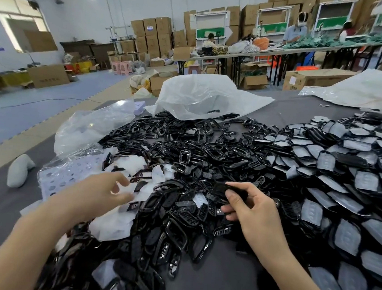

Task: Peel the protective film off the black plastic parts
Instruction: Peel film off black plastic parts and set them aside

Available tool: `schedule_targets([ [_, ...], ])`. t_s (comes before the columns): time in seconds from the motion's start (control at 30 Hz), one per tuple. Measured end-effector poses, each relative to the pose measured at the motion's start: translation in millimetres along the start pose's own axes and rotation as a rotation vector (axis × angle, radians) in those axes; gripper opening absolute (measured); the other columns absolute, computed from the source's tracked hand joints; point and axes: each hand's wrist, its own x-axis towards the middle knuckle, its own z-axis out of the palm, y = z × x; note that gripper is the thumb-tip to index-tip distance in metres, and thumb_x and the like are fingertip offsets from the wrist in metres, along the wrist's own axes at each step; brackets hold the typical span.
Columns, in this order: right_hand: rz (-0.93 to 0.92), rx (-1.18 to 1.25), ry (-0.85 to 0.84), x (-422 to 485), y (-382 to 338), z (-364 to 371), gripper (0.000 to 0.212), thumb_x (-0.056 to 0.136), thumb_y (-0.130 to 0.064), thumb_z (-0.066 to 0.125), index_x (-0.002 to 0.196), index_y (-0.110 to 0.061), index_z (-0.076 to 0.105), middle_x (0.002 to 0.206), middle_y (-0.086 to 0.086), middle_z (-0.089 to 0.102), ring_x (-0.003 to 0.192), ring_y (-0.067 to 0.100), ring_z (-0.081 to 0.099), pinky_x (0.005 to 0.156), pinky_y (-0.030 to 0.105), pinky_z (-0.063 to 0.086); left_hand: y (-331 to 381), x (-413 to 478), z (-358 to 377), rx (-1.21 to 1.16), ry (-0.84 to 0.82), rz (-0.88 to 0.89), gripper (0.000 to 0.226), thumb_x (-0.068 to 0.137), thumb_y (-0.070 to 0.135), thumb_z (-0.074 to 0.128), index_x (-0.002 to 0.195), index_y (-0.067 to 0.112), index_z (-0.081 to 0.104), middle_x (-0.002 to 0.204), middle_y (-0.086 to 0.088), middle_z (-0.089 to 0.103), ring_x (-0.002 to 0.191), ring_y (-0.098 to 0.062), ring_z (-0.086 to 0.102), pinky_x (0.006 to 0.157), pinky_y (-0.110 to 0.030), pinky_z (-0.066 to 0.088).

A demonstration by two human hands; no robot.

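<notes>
Near the middle of the grey table, your right hand pinches one black plastic part between thumb and curled fingers, lifted just clear of the heap. Judgement: you grip it at the edge so the face is free for peeling. No film is visible on it, but the piece is small and dark, so this is not certain.

Your left hand hovers to the left, over the white film scraps. Its fingers are loosely curved and blurred. A pale patch shows between thumb and fingers; you may be pinching a strip of film, or it may be scrap lying beneath. Cannot tell. The position over the scraps suggests this is your discard spot.

The layout reads as a sorting flow.
- Right: filmed parts, grey-white faces up, overlapping in rows. Probably stock awaiting peeling, kept on your right hand's side.
- Centre and near: bare black frames, glossy, loosely heaped. Likely finished.
- Left: a lilac perforated tray, partly under a clear plastic bag.
- Far: a large white bag, slack, at the heap's far edge.

Much filmed stock is unpeeled; the task looks well short of done.
</notes>
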Motion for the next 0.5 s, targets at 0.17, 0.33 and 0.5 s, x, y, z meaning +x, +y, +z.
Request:
schedule_targets([
  [0.17, -0.03, -0.024, -0.008, -5, -3, 6, 0.022, 0.096, -0.02, 0.067, 0.099, -0.041, 0.072, 0.074, -0.005, 0.075, 0.07, 0.011, 0.074, 0.062, 0.018, 0.056, -5, -37, 33, 0.013, 0.091, 0.011, 0.042, 0.092, 0.059, 0.054, 0.128, 0.038, 0.048, 0.113, 0.009, 0.044, 0.089, -0.011, 0.058, 0.081, -0.032, 0.046],
  [0.33, -0.035, -0.052, -0.024, -8, -6, 8, 0.021, 0.097, -0.02, 0.066, 0.101, -0.04, 0.071, 0.075, -0.008, 0.075, 0.07, 0.009, 0.074, 0.062, 0.017, 0.056, 5, -39, 41, 0.02, 0.43, 0.033, 0.024, 0.1, 0.048, 0.046, 0.102, 0.028, 0.06, 0.094, 0.007, 0.061, 0.084, -0.019, 0.064, 0.073, -0.04, 0.053],
  [0.5, -0.037, -0.046, -0.025, -9, -7, 7, 0.019, 0.097, -0.024, 0.065, 0.102, -0.042, 0.07, 0.074, -0.007, 0.075, 0.067, 0.008, 0.073, 0.062, 0.014, 0.054, 10, -30, 39, -0.146, 0.519, 0.097, 0.021, 0.1, 0.039, 0.053, 0.087, 0.025, 0.061, 0.081, 0.012, 0.06, 0.08, -0.012, 0.058, 0.062, -0.026, 0.04],
])
